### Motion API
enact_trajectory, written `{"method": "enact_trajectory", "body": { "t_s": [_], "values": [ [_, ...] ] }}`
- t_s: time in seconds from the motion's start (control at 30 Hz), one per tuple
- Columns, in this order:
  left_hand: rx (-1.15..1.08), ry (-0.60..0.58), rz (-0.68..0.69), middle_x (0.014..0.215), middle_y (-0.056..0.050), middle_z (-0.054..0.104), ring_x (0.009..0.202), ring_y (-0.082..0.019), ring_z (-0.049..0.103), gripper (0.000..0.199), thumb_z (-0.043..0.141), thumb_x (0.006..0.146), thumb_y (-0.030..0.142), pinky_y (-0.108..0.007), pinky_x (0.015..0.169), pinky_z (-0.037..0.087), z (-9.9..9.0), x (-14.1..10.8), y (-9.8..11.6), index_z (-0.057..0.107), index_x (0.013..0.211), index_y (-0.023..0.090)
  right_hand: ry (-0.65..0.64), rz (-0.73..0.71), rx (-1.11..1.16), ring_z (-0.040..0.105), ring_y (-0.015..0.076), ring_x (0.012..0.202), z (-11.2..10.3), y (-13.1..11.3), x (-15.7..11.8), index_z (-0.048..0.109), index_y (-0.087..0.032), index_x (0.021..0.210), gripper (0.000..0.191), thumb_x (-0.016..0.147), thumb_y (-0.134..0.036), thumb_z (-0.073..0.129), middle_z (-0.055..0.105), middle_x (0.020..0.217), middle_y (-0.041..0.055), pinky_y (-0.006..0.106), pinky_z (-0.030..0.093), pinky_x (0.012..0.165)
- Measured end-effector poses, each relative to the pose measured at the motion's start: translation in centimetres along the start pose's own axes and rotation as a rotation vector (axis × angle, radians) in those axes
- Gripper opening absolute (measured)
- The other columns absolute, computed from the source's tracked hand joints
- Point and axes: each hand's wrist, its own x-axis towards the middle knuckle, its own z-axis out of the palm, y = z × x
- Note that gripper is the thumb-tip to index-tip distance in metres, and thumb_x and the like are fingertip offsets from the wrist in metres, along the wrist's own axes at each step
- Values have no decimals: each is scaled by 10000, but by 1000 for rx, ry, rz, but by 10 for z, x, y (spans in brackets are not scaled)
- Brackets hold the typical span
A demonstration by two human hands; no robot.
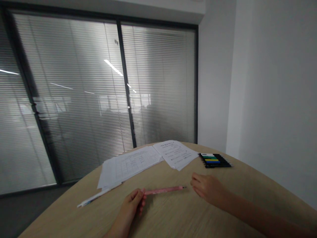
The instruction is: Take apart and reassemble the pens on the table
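Note:
A long pink pen-like stick (164,190) with a dark tip at its right end is held over the table by my left hand (133,203), whose fingers are closed round its left end. To the right of the tip, and apart from it, is my right hand (204,186). Its fingers are bent and pressed together, and whatever they might hold is too small or hidden to make out. Just beyond my right hand lies a row of dark pens or markers (215,160) with white, green, yellow and blue parts.
Printed sheets (131,164) lie at the back left of the wooden table (163,221), with another printed sheet (176,154) beside them. A thin white and blue item (95,197) rests near the left edge. Glass panels with blinds stand behind.

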Motion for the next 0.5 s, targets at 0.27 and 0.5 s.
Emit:
{"method": "enact_trajectory", "body": {
  "t_s": [0.27,0.5],
  "values": [
    [31,-19,15,446,58,446,385,-91,396,425,599,531,601,-205,384,308,1,-2,0,501,515,188,-113,131,347,595,140,745,-21,-12,2,587,-215,912,159,789,-151,509,603,875,11,222,406,610],
    [34,-40,11,419,65,443,370,-85,388,419,607,533,594,-199,382,303,3,-3,2,504,506,188,-132,217,647,581,119,750,-25,-18,4,625,-215,836,154,767,-119,526,604,827,-7,203,419,664]
  ]
}}
